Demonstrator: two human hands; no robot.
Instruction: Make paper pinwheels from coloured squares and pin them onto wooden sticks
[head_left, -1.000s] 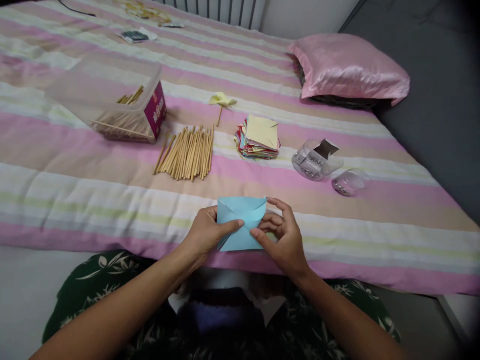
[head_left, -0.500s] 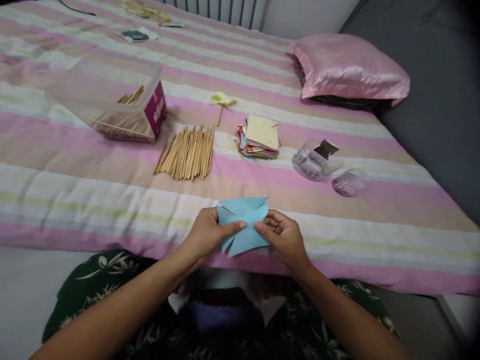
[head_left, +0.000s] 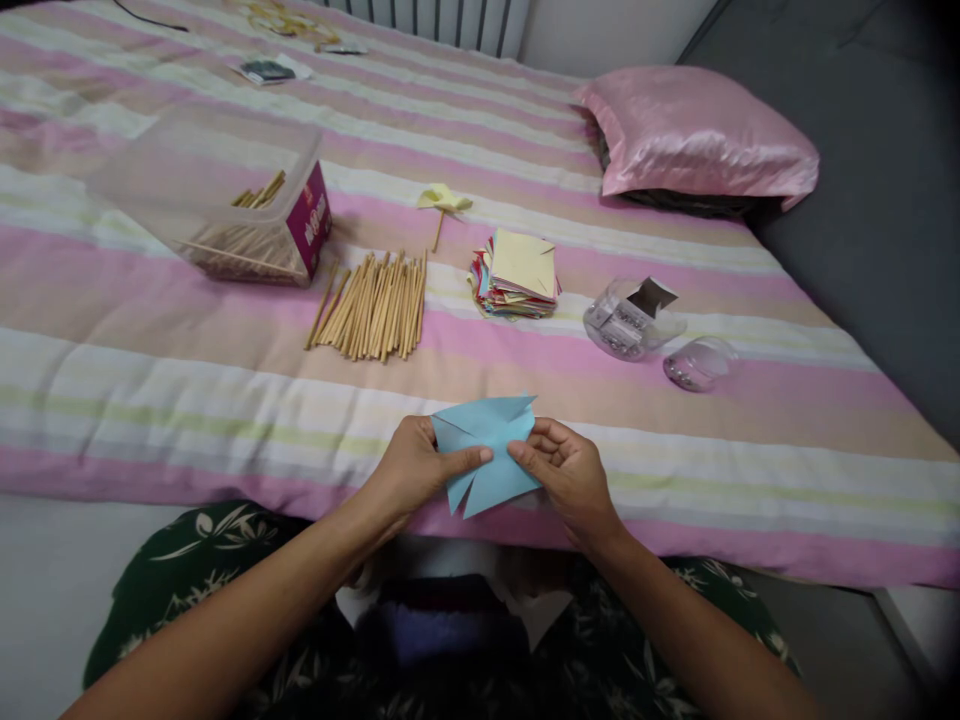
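Your left hand & right hand both have a closed grip on the blue paper, thumbs meeting at its middle, held just above the near edge of the bed. Going L to R behind it: clear box w/ sticks, loose stick pile, yellow paper flower, colored paper stack, two small clear containers, pink pillow.

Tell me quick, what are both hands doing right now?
Left hand: closed, pinching the blue folded paper at its left side.
Right hand: closed, pinching the same paper at its right side.
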